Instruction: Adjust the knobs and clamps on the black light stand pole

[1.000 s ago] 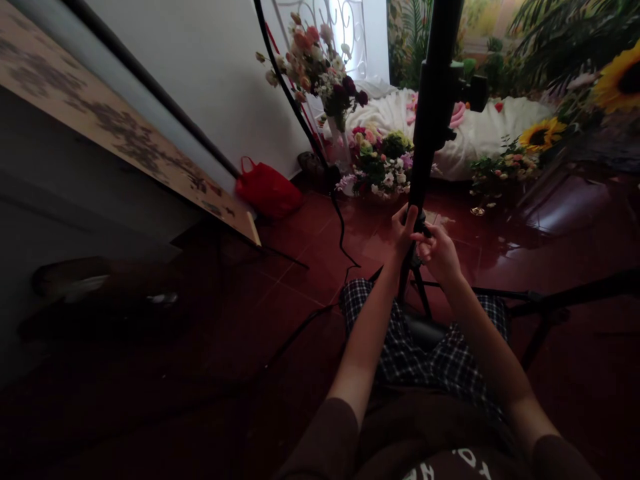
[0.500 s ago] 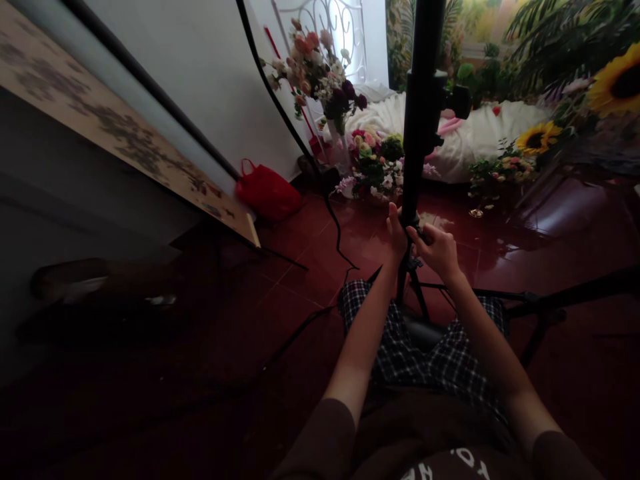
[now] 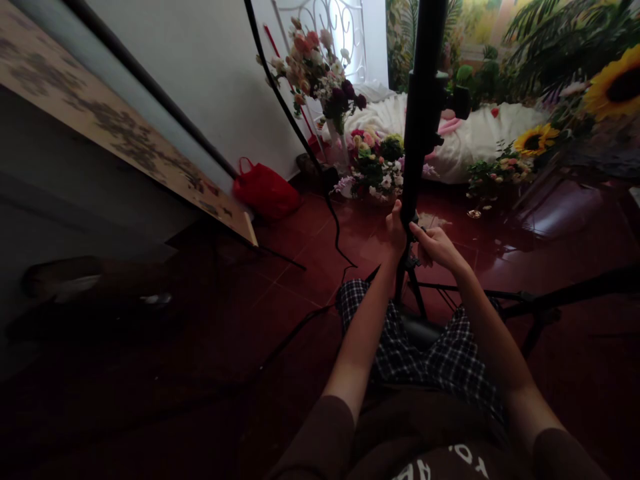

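A black tripod stand [image 3: 420,127] rises upright in front of me, its thick pole running out of the top of the view. My left hand [image 3: 397,233] is wrapped round the lower part of the pole from the left. On the other side, my right hand [image 3: 436,245] is closed at the pole, thumb against fingers, at what looks like a small dark knob mostly hidden by them. Higher up, a larger black knob [image 3: 457,102] sticks out to the right of the pole. Thin black legs spread out below my hands.
Flower arrangements [image 3: 375,167] stand on the red tiled floor [image 3: 280,300], near a white-draped bed [image 3: 465,153]. Sunflowers [image 3: 537,140] are at right. A red bag [image 3: 265,190] sits by the wall. A black cable [image 3: 285,100] hangs left of the pole. Another stand's leg [image 3: 575,293] reaches in from the right.
My right hand has turned slightly at the pole, its fingers now curled lower. My left hand keeps its hold, and the view has shifted a little.
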The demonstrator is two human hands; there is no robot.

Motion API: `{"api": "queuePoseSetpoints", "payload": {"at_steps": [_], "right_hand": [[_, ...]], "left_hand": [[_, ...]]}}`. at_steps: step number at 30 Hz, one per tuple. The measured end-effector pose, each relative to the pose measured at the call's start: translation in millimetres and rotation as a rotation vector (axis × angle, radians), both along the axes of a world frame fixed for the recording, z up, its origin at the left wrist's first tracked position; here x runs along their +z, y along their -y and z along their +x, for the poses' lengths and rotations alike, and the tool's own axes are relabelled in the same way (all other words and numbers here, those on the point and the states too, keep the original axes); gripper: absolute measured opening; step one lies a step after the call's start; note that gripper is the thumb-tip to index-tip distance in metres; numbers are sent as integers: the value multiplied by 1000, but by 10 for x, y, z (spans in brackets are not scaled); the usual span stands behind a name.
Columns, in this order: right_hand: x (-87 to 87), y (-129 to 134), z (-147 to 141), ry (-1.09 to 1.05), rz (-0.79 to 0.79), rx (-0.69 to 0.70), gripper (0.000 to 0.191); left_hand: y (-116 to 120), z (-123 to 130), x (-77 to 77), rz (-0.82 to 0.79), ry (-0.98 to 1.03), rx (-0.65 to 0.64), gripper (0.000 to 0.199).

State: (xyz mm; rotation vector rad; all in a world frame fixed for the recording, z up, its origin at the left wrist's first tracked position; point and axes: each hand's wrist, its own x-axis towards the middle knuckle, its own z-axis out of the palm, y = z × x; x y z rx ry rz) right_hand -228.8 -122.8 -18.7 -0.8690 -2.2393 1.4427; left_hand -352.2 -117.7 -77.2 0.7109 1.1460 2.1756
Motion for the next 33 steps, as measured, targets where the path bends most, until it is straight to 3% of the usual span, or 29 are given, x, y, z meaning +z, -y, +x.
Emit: {"api": "queuePoseSetpoints", "payload": {"at_steps": [5,11,18,24,29,33], "right_hand": [[-29,-29,-11,-85,-144,71,80],[-131,23,-57,-221,-207,-31,73],[-277,98,-135,-381,-141,-241,69],[-258,150,-130,-318,-99,-236,72],[-268,201,241,-220,16,-95,66],[-250,34,909,-158,195,-248,57]], "left_hand": [[-11,-6,-6,14,-44,37,63],[-67,-56,-60,-26,-65,39,60],[-121,-43,-6,-40,-36,-27,60],[-72,-58,24,1,-50,-83,60],[18,-72,51,-12,-21,-47,63],[69,-38,20,-49,-32,8,69]]}}
